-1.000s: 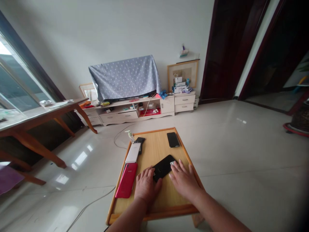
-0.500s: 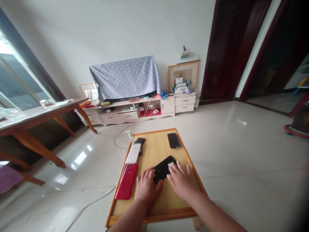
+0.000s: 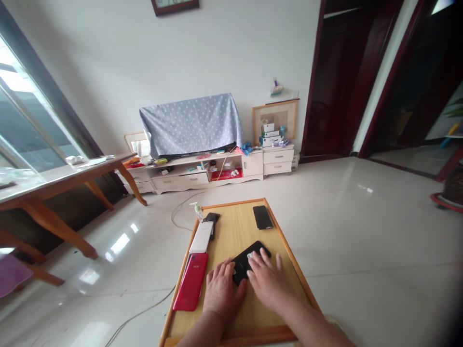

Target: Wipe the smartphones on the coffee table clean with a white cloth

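Right hand (image 3: 269,279): half-spread, keeps white wad (image 3: 250,255) under fingertips, now nearer middle of black phone (image 3: 241,264).
Left hand (image 3: 222,287): loosely curved, holds phone's near end.
Work: wiping seems unfinished.

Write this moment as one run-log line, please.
left grip: touching black phone | right grip: over white wad on same phone | red phone: left side of table

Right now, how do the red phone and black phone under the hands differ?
The red phone runs along the left edge of the table; the black phone lies slantwise. The red phone is untouched; left hand and right hand touch the black phone. Both are rectangular.
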Motion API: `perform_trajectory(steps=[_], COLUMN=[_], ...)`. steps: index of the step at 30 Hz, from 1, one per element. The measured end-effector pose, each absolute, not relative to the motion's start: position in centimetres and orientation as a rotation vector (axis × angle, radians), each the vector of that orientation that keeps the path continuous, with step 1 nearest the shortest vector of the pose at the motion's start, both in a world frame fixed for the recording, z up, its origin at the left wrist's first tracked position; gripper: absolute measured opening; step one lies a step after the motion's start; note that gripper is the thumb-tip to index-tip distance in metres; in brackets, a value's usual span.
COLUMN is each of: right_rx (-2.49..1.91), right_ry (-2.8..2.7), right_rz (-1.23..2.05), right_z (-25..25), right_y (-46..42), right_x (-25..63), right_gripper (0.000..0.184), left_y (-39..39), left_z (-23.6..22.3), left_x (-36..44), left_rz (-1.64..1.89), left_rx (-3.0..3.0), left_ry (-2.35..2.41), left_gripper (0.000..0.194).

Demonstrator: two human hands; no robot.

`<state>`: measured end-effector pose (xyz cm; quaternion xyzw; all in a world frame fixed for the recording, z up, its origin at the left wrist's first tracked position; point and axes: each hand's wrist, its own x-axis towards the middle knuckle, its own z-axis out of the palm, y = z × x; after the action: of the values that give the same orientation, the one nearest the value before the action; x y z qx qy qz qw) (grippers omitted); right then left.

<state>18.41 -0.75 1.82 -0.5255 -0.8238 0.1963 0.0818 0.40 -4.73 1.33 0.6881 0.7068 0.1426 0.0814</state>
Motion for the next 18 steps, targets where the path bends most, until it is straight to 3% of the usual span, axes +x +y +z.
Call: perform_trajectory(steps=[4, 12, 18], right_rx=[-1.335, -1.777, -1.413], right_ry=[-2.545, -2.366, -2.515], right_rz=[0.651, 0.455, 0.606], right_z=[1.7, 2.0, 1.7], right_y=[-1.9, 1.6, -0.3], right_x=[16.7, 17.9, 15.2], right_gripper=[0.056, 0.06, 0.059], left_y=[-4.8, -5.2, -4.9], left_z=[1.3, 2.6, 1.8], left_x=[0.4, 0.9, 0.1], left_rz=[0.411, 0.446, 0.465], left_rx=[2.053, 2.016, 2.023], left_ry=[2.114, 2.142, 2.092], left_gripper=[0.051, 0.05, 0.049])
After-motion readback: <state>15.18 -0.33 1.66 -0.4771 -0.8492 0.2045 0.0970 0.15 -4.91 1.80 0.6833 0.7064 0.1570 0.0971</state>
